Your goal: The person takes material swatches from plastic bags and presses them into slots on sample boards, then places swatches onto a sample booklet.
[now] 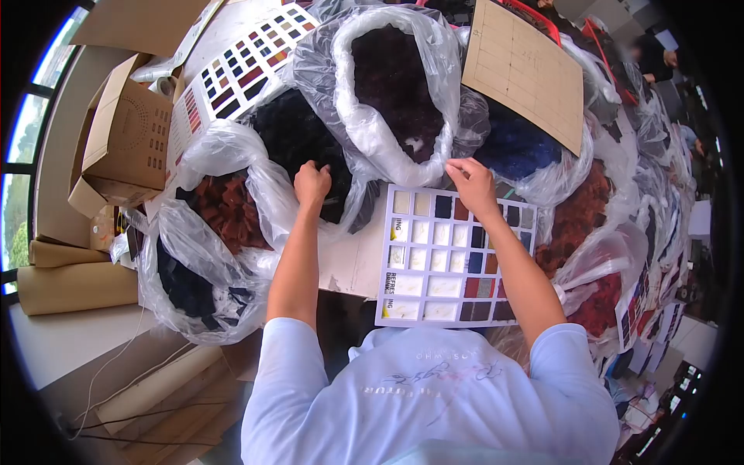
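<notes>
Over a plastic bag of black pieces (291,128), my left hand (312,183) is closed, and what its fingers hold, if anything, is too small to name. My right hand (471,184) has its fingers pinched together at the lower rim of a bag of dark brown pieces (391,85); anything between them cannot be made out. Below my right hand lies a white swatch board (414,284) with a grid of windows, some filled with dark, red and grey samples, others pale. My right forearm crosses its upper right part.
Another swatch card (249,62) lies at the upper left, near a cardboard box (128,132). Bags of rust pieces (230,209), blue pieces (515,143) and red pieces (601,306) stand around. A brown board (525,74) covers part of the blue bag. People are at the far right.
</notes>
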`<control>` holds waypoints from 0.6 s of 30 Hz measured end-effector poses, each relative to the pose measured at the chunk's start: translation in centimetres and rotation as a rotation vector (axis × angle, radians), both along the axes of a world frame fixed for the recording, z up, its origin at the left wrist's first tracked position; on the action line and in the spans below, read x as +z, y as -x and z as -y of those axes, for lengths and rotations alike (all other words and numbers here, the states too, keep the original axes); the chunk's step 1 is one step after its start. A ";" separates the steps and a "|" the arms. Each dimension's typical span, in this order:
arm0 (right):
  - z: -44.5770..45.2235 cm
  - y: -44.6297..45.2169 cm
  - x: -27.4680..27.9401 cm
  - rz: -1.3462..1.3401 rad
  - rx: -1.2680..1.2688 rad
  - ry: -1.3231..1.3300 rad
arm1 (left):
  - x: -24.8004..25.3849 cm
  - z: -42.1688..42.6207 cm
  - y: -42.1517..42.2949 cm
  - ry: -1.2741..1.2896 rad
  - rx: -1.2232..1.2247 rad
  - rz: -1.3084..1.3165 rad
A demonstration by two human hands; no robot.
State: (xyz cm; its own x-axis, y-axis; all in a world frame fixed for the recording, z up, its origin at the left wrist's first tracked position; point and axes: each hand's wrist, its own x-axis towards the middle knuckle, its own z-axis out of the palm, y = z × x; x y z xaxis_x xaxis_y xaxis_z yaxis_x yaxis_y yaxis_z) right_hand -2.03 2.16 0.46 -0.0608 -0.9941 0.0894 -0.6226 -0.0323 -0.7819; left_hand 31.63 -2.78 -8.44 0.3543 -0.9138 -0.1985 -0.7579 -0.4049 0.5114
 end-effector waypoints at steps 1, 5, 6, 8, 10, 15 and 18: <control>1.2 -0.6 -0.1 0.019 -0.013 0.007 | -0.5 0.8 0.3 -0.033 0.006 -0.045; 6.1 -2.7 -0.9 -0.013 0.015 0.062 | -0.8 0.9 1.3 -0.070 0.036 -0.169; 7.3 -3.1 -0.9 -0.056 0.009 0.041 | -0.8 0.2 1.4 0.004 0.035 -0.180; 9.3 -3.7 -1.7 -0.157 0.061 0.000 | -0.5 -1.2 1.2 0.087 0.020 -0.190; 10.1 -4.5 -1.2 -0.250 0.103 -0.054 | 0.1 -3.3 0.7 0.158 0.094 -0.418; 10.0 -5.4 -1.0 0.153 0.099 -0.792 | 2.9 -7.4 0.7 0.167 0.196 -0.948; 9.0 -5.1 -1.6 0.107 0.062 -0.781 | 2.2 -8.2 0.2 0.152 0.196 -1.057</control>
State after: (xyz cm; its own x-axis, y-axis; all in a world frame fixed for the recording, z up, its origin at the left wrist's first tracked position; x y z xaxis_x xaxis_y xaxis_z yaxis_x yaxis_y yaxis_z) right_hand 3.11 -6.83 -1.19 0.0276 -0.7686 -0.6392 -0.5577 0.5188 -0.6480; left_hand 31.44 5.45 -6.27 0.2129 -0.9006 -0.3788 0.1668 -0.3485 0.9223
